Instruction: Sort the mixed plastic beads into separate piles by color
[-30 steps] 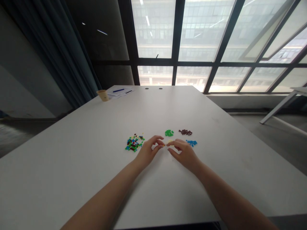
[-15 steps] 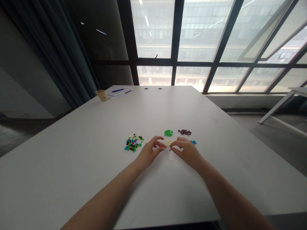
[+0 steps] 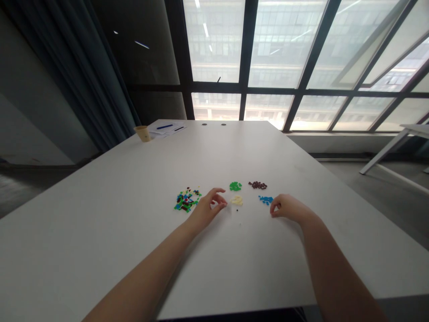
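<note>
A mixed pile of small coloured pieces (image 3: 186, 200) lies just left of my left hand (image 3: 210, 207), whose fingers are apart with nothing visible between them. To its right are pale yellow pieces (image 3: 237, 200), with one tiny dark piece (image 3: 237, 210) below them. Green pieces (image 3: 235, 186) and dark brown pieces (image 3: 258, 184) form two groups farther back. My right hand (image 3: 284, 207) is beside the blue pieces (image 3: 266, 200), its thumb and fingertips pinched together. Whatever those fingertips hold, if anything, is too small to make out.
The white table (image 3: 214, 156) stretches away toward large windows. At its far left are a tan cup (image 3: 143, 133) and papers (image 3: 167, 128) with pens on them. Another white table (image 3: 415, 129) stands at the right.
My right hand has moved right, from the yellow pieces to beside the blue ones, uncovering both groups. My left hand has shifted slightly left.
</note>
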Motion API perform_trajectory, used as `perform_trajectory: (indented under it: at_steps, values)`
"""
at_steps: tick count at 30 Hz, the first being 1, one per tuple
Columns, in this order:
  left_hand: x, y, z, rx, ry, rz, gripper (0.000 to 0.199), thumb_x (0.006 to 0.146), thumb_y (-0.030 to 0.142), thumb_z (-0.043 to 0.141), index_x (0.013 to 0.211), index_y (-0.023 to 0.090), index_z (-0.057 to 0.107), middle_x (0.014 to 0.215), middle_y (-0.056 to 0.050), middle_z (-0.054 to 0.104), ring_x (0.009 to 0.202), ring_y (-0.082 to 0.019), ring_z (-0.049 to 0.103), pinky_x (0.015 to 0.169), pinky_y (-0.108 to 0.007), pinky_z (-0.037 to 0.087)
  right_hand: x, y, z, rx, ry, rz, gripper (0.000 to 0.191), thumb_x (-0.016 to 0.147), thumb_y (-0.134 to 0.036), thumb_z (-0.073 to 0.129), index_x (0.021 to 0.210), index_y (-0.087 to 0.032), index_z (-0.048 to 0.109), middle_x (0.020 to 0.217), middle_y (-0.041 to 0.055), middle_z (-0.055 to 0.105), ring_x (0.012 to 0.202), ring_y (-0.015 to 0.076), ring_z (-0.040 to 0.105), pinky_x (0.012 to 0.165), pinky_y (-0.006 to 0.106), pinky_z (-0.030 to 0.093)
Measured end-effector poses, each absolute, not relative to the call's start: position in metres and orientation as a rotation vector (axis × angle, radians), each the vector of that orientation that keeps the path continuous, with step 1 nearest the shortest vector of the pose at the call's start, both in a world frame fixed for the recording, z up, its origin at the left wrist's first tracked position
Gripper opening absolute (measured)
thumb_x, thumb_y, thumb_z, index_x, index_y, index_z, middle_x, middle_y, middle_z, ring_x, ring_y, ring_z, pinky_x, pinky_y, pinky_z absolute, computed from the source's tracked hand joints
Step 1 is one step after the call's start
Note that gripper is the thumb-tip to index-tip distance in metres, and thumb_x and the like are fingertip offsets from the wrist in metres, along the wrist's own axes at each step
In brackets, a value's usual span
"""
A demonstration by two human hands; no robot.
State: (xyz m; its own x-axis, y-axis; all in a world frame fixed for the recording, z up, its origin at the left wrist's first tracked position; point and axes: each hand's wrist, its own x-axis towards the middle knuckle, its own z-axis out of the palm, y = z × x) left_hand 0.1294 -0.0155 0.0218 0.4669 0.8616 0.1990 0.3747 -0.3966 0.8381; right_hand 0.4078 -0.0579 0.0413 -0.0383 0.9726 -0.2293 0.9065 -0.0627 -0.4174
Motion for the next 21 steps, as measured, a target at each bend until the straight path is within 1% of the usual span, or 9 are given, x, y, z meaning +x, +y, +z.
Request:
perform_trajectory:
  at_steps: [4,7,10,14,17,19,21]
  values:
    - [0.129,-0.015,0.021,1.971,1.04,0.831,0.031,0.075,0.027,0.053,0.106,0.023,0.047,0.082,-0.001,0.064,0.078,-0.013,0.059,0.076,-0.029,0.044,0.407,-0.056,0.039,-2.06,-2.037,0.672,0.008,0.055,-0.018,0.062,0.058,-0.02,0.069,0.056,-0.0002,0.056,0.049,0.0108,0.045,0.048,0.022,0.03]
    - [0.129,-0.015,0.02,1.981,1.037,0.835,0.031,0.075,0.029,0.052,0.105,0.023,0.047,0.082,0.0,0.064,0.078,-0.013,0.059,0.075,-0.028,0.043,0.411,-0.055,0.037,-2.065,-2.023,0.664,0.01,0.056,-0.019,0.061,0.062,-0.019,0.069,0.057,-0.0006,0.054,0.049,0.0104,0.044,0.048,0.022,0.029]
    - [0.127,-0.011,0.022,1.992,1.075,0.88,0.028,0.077,0.032,0.05,0.103,0.023,0.049,0.083,-0.001,0.064,0.077,-0.013,0.058,0.073,-0.026,0.044,0.417,-0.055,0.037,-2.047,-1.991,0.615,0.012,0.061,-0.024,0.058,0.066,-0.019,0.069,0.056,-0.0011,0.051,0.049,0.0099,0.041,0.047,0.022,0.027]
    - [0.11,0.006,0.025,2.0,1.298,0.999,0.026,0.079,0.035,0.045,0.098,0.021,0.054,0.085,-0.003,0.064,0.077,-0.014,0.058,0.067,-0.026,0.044,0.418,-0.053,0.041,-2.021,-1.886,0.418,0.02,0.07,-0.031,0.049,0.07,-0.018,0.065,0.052,-0.0023,0.046,0.048,0.0097,0.039,0.047,0.022,0.026]
    - [0.09,0.024,0.024,2.043,1.521,1.035,0.027,0.08,0.032,0.04,0.098,0.02,0.057,0.088,-0.004,0.063,0.074,-0.014,0.057,0.069,-0.028,0.045,0.414,-0.052,0.043,-2.001,-1.854,0.387,0.024,0.072,-0.036,0.046,0.07,-0.018,0.062,0.05,-0.0032,0.043,0.047,0.0098,0.039,0.046,0.022,0.026]
    - [0.079,0.033,0.02,2.141,1.67,0.951,0.024,0.078,0.027,0.042,0.09,0.02,0.062,0.088,-0.005,0.062,0.078,-0.016,0.056,0.076,-0.03,0.044,0.411,-0.051,0.043,-2.003,-1.844,0.388,0.027,0.073,-0.04,0.044,0.067,-0.018,0.06,0.05,-0.0027,0.044,0.048,0.0103,0.04,0.047,0.022,0.027]
    - [0.073,0.037,0.016,2.201,1.762,0.788,0.022,0.076,0.023,0.046,0.084,0.021,0.066,0.087,-0.005,0.061,0.082,-0.017,0.056,0.077,-0.03,0.043,0.409,-0.05,0.044,-2.013,-1.832,0.371,0.031,0.074,-0.042,0.043,0.063,-0.018,0.058,0.05,-0.0021,0.045,0.049,0.0109,0.041,0.048,0.022,0.029]
